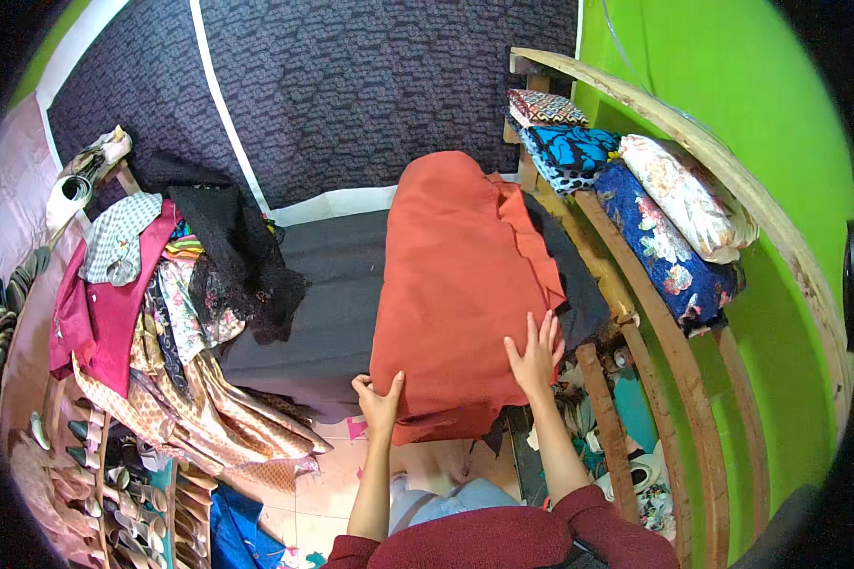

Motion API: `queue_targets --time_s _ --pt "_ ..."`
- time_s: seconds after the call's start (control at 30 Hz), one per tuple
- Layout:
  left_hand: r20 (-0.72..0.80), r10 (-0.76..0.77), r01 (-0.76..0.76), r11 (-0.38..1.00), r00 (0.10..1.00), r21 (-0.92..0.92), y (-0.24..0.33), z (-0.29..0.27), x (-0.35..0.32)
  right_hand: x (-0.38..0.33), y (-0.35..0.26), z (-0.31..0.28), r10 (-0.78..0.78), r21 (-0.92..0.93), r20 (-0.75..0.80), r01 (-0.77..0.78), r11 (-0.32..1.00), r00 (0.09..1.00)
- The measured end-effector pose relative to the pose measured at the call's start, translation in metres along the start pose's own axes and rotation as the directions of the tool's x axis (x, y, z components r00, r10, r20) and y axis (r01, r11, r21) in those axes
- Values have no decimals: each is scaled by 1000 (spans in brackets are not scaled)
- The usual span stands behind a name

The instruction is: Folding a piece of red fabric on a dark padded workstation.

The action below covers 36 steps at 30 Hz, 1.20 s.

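Observation:
A long piece of orange-red cloth [460, 275], folded in layers, lies lengthwise in front of me on a table draped in dark cloth [337, 275]. Its right edge is wavy and uneven, and its near end hangs over the table's front. My left hand [380, 408] grips the near left corner, thumb on top and the other fingers at the edge, partly hidden. On the near right part of the cloth my right hand [535, 360] rests with its fingers spread.
Several garments and fabrics, including a maroon cloth [114, 318] and black lace [232, 256], are heaped at left. Shoes [128, 503] stand on racks below. On the right, a wooden slatted frame [674, 370] carries a floral blue bundle [669, 247] and a white floral bundle [683, 190].

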<state>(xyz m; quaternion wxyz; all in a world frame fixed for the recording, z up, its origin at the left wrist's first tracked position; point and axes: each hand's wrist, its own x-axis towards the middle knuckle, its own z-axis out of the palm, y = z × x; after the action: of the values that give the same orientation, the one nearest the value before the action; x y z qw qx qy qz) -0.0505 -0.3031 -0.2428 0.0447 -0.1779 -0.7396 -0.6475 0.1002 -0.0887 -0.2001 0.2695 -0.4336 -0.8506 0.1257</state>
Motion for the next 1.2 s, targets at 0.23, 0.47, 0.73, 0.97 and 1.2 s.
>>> queue_targets --time_s 0.23,0.47,0.73,0.97,1.2 --pt "46 -130 130 991 990 -9 44 -14 6 -5 14 -7 28 140 32 -32 990 999" --pt "408 -164 191 981 898 -27 23 -43 -13 -23 26 -20 195 391 -112 -137 910 974" --pt "826 -346 -577 595 444 559 89 -58 139 73 -26 -49 -175 291 -103 197 936 979" --pt "564 258 -422 888 785 182 68 125 364 347 -72 50 -222 417 -206 291 861 953" --pt "274 585 -587 805 764 -81 -20 259 461 439 -84 121 -260 528 612 -141 837 747"
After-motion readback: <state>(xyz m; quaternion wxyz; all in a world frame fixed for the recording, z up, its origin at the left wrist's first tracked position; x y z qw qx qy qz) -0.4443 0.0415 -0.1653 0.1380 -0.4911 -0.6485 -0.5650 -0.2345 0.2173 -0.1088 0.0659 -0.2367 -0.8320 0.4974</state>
